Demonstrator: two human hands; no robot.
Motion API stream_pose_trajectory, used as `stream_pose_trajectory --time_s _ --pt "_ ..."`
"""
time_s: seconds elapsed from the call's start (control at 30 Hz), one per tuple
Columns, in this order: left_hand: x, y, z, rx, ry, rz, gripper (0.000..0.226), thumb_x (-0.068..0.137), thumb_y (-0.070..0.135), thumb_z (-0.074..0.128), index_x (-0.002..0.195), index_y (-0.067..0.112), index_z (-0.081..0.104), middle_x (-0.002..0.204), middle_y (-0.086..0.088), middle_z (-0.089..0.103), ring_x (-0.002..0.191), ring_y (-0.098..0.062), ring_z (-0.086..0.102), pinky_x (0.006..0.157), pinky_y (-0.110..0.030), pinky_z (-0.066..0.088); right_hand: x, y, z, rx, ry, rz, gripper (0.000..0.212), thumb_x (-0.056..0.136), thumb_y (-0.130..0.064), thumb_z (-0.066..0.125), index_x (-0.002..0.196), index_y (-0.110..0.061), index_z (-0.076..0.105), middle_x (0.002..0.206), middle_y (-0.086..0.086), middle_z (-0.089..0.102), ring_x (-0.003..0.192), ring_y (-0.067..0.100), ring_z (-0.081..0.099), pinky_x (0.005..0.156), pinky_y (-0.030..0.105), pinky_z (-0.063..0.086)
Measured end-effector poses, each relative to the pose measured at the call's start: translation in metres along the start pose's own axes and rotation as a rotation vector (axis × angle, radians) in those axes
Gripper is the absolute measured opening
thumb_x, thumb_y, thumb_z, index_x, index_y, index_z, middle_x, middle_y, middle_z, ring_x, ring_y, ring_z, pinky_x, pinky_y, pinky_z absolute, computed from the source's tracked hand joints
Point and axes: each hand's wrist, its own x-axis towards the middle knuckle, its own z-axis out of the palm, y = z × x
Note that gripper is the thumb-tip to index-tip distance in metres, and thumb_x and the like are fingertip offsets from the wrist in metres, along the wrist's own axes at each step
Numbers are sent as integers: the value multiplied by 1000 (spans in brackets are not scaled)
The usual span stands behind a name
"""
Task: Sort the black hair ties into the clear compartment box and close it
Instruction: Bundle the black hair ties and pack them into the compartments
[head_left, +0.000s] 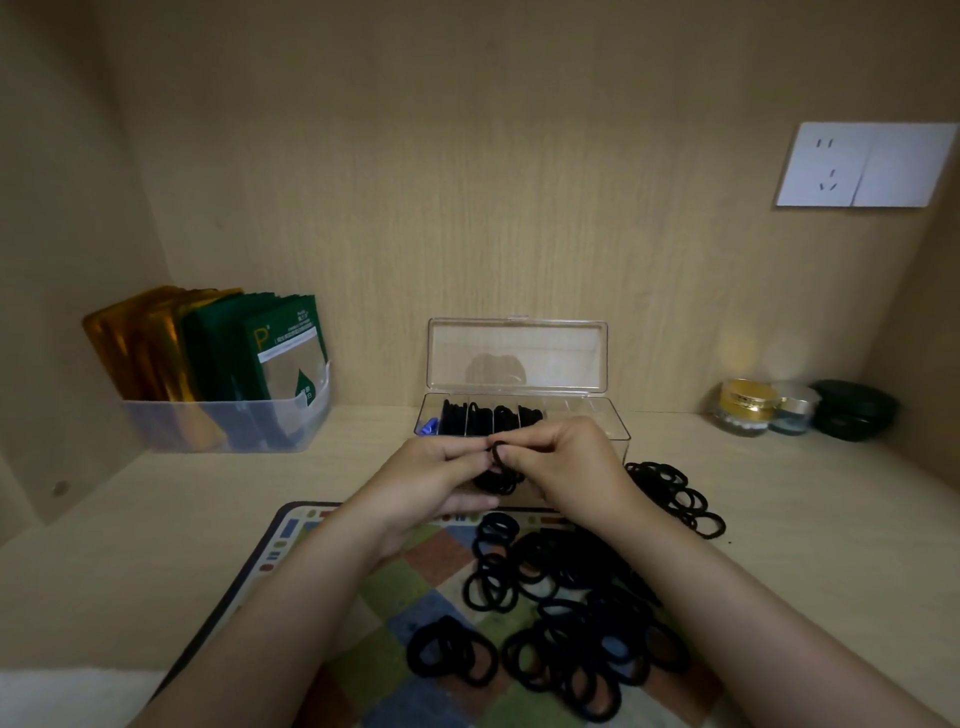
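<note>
The clear compartment box (602, 410) stands open at the back of the desk, lid (517, 356) upright, with black hair ties filling three left compartments. Just in front of it my left hand (441, 478) and my right hand (566, 467) together hold a small bunch of black hair ties (500, 470), fingertips pinching one loop at the top. A large loose pile of black hair ties (571, 613) lies on the checkered mat below my hands. A smaller heap of hair ties (675, 493) lies to the right of the box.
A translucent bin (228, 426) with gold and green packets stands at the back left. Small jars (748, 408) and a dark round case (852, 410) sit at the back right. A wall socket (865, 165) is on the right wall. The colourful mat (395, 587) covers the front.
</note>
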Motion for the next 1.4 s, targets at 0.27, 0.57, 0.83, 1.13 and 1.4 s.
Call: stream_pose_trajectory --time_s 0.27,0.57,0.83,1.13,1.4 --pt "0 -1 -4 43 -80 31 30 93 15 65 122 9 68 118 -2 72 110 -15 69 93 -33 56 -2 3 5 -338 26 -193 21 89 -27 71 108 -33 76 84 -14 62 79 -5 56 70 5 39" --pt "-1 7 -26 223 144 14 29 93 7 64 120 17 69 111 -9 71 86 -17 75 71 -20 59 -2 4 -5 -580 -229 -209 26 94 -21 64 115 -35 71 102 -12 59 92 4 59 86 30 50" --pt "0 6 -26 352 171 55 31 93 13 67 123 18 68 108 -1 68 80 -11 72 67 -18 58 0 3 3 -767 -558 -230 29 91 -28 67 117 -40 71 113 -12 53 104 7 56 93 32 47" --pt "-1 1 -20 429 147 98 26 92 18 68 116 27 71 106 -4 69 79 -18 74 80 -29 61 1 -2 -8 -226 -166 -45 7 89 -18 73 91 -23 78 77 -9 73 65 -5 63 64 15 49" --pt "0 1 -5 59 -4 7 26 97 25 60 120 20 71 120 -5 71 100 -20 73 93 -38 57 0 3 2 -127 47 -34 11 85 -15 76 91 -23 81 62 -23 69 58 -9 62 57 7 42"
